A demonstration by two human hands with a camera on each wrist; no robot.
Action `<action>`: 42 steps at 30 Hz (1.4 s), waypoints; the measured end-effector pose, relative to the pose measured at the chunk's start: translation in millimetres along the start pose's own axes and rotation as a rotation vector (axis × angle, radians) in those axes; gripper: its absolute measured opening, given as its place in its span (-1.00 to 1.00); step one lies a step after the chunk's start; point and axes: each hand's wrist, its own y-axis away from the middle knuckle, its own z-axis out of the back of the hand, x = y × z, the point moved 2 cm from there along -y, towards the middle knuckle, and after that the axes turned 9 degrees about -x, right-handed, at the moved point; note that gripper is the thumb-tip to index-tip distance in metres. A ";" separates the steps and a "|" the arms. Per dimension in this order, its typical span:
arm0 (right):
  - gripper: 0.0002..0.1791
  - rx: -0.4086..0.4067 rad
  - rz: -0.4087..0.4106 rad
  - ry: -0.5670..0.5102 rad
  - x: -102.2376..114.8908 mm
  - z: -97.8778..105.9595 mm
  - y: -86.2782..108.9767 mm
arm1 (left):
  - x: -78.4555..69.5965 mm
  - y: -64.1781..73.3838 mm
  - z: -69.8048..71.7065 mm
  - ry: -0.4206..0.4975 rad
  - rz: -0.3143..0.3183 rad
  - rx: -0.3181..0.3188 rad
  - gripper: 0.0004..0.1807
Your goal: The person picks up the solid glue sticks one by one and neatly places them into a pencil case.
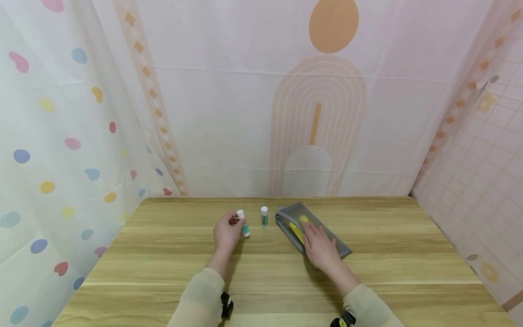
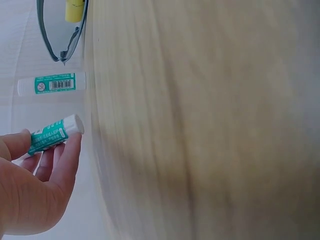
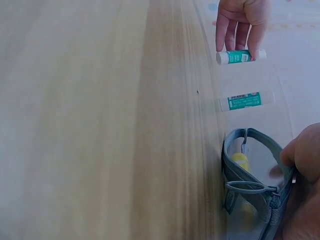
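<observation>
My left hand [image 1: 229, 232] pinches a white glue stick [image 2: 50, 136] with a green label between thumb and fingers. It is tilted, its white end near the wooden tabletop. A second, matching glue stick [image 1: 264, 217] stands upright between the held one and a grey mesh zip pouch [image 1: 301, 210]. On the pouch lies my right hand [image 1: 320, 247], its thumb [image 3: 306, 152] at the rim of the opening. In the right wrist view the zipper is undone and the mouth gapes. Yellow items [image 1: 296, 231] show inside, partly covered by the hand.
The wooden table [image 1: 392, 281] reaches back to a patterned curtain [image 1: 229, 136], with more curtain at the left and right sides. Dark straps with small devices [image 1: 226, 305] sit on both wrists over light sleeves.
</observation>
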 end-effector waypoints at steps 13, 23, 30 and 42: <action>-0.52 0.002 -0.003 -0.001 0.9 1.3 -0.8 | -5.5 9.5 -6.0 0.148 0.074 0.049 -0.76; -0.52 -0.003 -0.001 -0.010 0.9 0.7 -0.5 | -11.7 19.3 -15.4 0.259 0.150 0.084 -0.73; -0.52 -0.006 0.002 -0.008 1.4 1.6 -0.5 | -15.9 28.2 -22.4 0.306 0.168 0.107 -0.73; -0.52 -0.009 0.006 -0.002 2.0 1.4 -0.7 | -19.6 45.8 -41.5 0.386 0.216 0.190 -0.68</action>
